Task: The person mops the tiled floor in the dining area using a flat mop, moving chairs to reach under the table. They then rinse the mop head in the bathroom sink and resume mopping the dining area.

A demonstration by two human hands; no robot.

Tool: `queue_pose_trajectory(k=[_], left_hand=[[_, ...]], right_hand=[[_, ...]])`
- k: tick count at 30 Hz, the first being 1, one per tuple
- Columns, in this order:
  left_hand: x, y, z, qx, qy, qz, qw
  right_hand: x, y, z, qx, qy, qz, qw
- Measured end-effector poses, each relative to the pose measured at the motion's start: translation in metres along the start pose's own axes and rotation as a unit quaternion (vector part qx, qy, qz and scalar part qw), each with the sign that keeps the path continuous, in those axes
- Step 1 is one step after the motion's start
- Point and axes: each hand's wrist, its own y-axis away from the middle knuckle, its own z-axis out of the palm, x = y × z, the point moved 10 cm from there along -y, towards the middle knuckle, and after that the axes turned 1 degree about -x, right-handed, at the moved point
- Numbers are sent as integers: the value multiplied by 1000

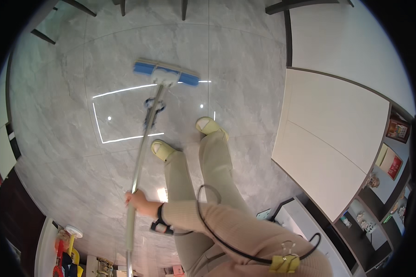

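Note:
My right hand (142,203) is wrapped round the pole (143,154) of a sponge mop, at the top of a pale grip sleeve. The sleeved right arm crosses in front of my legs from the lower right, with a black band at the wrist. From the hand the pole slants away to the mop's white head (165,76), whose blue sponge (189,79) lies on the grey tiled floor (245,55), ahead of my feet. Toward me, the pole runs out at the lower edge. My left hand is out of view.
My feet, in green slippers (209,125), stand behind the mop head. Dark furniture legs (184,10) stand at the far edge. White cabinets (328,134) and shelves with ornaments (395,129) line the right. Several colourful items (69,251) are at lower left. A black cable (235,251) hangs across my arm.

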Motion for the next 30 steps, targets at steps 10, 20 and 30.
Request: queue_pose_trajectory(k=[10, 20, 30], left_hand=[[398, -6, -95, 205, 216, 301, 906], [389, -37, -191, 171, 94, 472, 860], [79, -134, -186, 176, -20, 176, 968]], right_hand=[[-410, 29, -262, 156, 35, -330, 930], [-316, 29, -352, 248, -12, -209, 946], [-2, -31, -45, 153, -321, -31, 934]])
